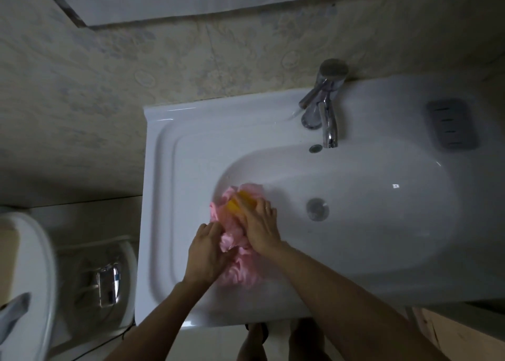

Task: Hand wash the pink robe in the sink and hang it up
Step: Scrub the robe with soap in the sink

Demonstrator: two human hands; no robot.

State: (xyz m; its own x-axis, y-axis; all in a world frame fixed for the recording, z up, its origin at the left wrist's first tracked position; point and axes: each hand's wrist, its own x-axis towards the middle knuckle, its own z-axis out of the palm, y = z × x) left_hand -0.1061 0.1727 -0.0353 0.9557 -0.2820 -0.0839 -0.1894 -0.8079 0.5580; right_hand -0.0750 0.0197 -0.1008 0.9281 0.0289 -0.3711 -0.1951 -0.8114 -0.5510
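The pink robe (237, 266) lies bunched at the left inner slope of the white sink (382, 224). My left hand (206, 251) grips a fold of the robe at its left side. My right hand (261, 225) holds a yellow bar of soap (240, 200) against the top of the robe, fingers curled over it. Part of the robe is hidden under both hands.
A chrome tap (325, 109) stands at the sink's back rim, with the drain (317, 209) in the middle of the basin. A grey soap dish (452, 124) sits at the back right. A toilet (24, 278) stands to the left of the sink.
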